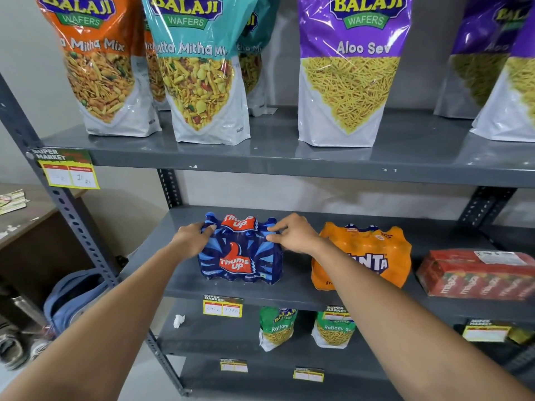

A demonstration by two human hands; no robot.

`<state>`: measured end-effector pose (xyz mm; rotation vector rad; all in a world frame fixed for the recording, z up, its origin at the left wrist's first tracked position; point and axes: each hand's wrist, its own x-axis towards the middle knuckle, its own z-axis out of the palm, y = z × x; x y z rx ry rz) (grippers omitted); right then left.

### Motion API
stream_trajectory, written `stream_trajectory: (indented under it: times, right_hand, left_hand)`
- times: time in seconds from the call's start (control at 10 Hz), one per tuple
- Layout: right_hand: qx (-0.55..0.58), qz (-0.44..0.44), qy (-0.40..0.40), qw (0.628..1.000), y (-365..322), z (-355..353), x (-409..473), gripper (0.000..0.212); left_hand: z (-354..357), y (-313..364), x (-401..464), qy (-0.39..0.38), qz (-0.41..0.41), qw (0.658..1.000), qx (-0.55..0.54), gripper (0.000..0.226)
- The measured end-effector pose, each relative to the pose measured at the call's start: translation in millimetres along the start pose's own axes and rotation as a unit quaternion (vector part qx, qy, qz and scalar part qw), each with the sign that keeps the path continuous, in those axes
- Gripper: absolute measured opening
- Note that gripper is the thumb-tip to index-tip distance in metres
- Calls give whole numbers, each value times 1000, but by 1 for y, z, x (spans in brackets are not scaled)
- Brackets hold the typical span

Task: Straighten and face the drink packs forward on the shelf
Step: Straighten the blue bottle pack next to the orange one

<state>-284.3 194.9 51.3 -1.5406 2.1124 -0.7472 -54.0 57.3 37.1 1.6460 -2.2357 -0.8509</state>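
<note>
A blue Thums Up pack (241, 257) of small bottles stands on the middle grey shelf (289, 295), its logo facing me. My left hand (193, 236) grips its upper left corner and my right hand (292, 233) pinches the wrap at its upper right. Beside it to the right sits an orange Fanta pack (362, 256), turned slightly and partly behind my right forearm. A red Maaza carton pack (474, 273) lies at the far right of the same shelf.
Large Balaji snack bags (202, 76) fill the shelf above. Small Ratlami Sev packets (276, 328) stand on the shelf below, with yellow price tags (222, 306) on the shelf edges. A blue backpack (73, 296) and shoes lie on the floor at left, by a wooden desk.
</note>
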Motion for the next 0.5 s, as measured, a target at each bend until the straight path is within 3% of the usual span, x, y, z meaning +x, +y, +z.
stream_trajectory:
  times: [0.2, 0.4, 0.5]
  right_hand:
    - [14, 8, 45, 999, -4, 6, -12, 36]
    - [4, 19, 21, 1000, -5, 10, -33, 42]
    - [-68, -31, 11, 997, 3, 11, -53, 50]
  left_hand:
    - [3, -2, -2, 18, 4, 1000, 18, 57]
    - [26, -4, -17, 118, -12, 993, 9, 60]
    - [53, -9, -30, 145, -31, 982, -121, 62]
